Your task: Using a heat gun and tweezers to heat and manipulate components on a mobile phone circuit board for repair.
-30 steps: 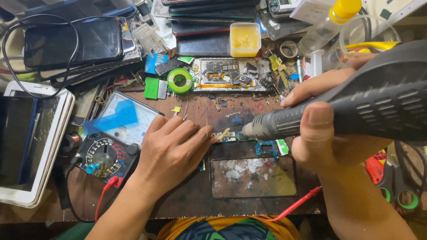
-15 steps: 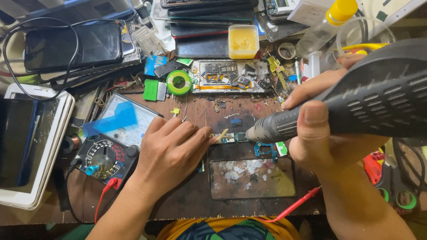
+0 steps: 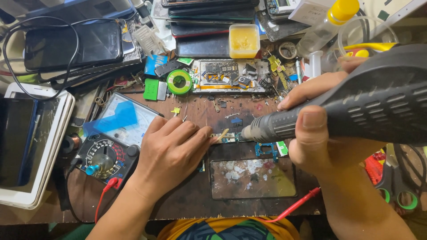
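My right hand (image 3: 318, 133) grips a dark grey hot air gun (image 3: 356, 106) whose metal nozzle points left at a small circuit board (image 3: 229, 138) on the brown bench. My left hand (image 3: 171, 153) rests palm down beside that board and pinches thin tweezers (image 3: 221, 134) whose tip lies on it. A small blue part (image 3: 265, 149) lies just under the nozzle. Below them sits a dark glass panel (image 3: 252, 178) with white residue.
An opened phone with bare boards (image 3: 231, 75), a green tape roll (image 3: 179, 82) and a yellow paste tub (image 3: 243, 41) lie behind. A multimeter (image 3: 113, 142) with red lead (image 3: 104, 195) sits left, next to a white tablet (image 3: 31, 146). Scissors (image 3: 396, 182) lie right.
The hot air gun's nozzle has shifted slightly over the small board. My left hand keeps its place.
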